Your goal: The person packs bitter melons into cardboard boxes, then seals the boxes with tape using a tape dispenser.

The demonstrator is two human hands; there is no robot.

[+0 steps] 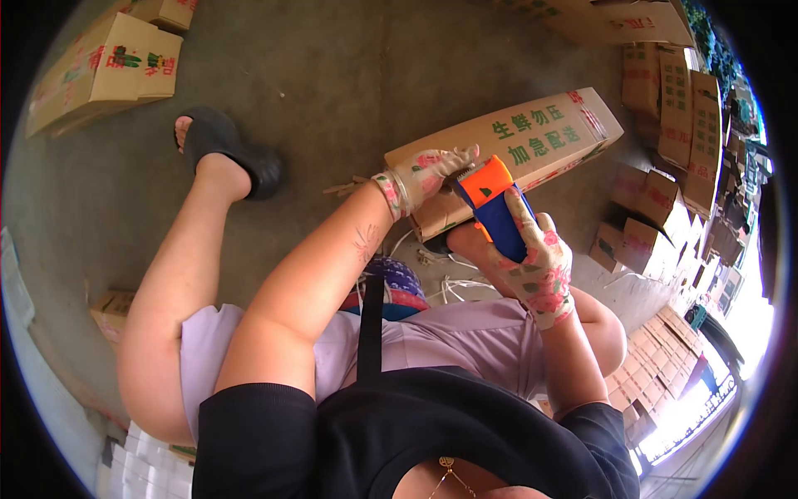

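I sit with both hands in floral work gloves. My right hand [540, 266] grips the blue handle of an orange and blue tape dispenser [495, 204], its orange head pointing up. My left hand [428, 175] reaches to the front of the dispenser's head, fingers pinched near where the tape comes out. Just behind the hands lies a long cardboard box [532, 137] with green printed characters, resting against my knee.
My foot in a black slipper [229, 150] rests on the grey concrete floor. Cardboard boxes [108, 66] lie at the upper left, and several stacked boxes [673, 108] stand at the right. White straps [453, 287] lie on the floor by my legs.
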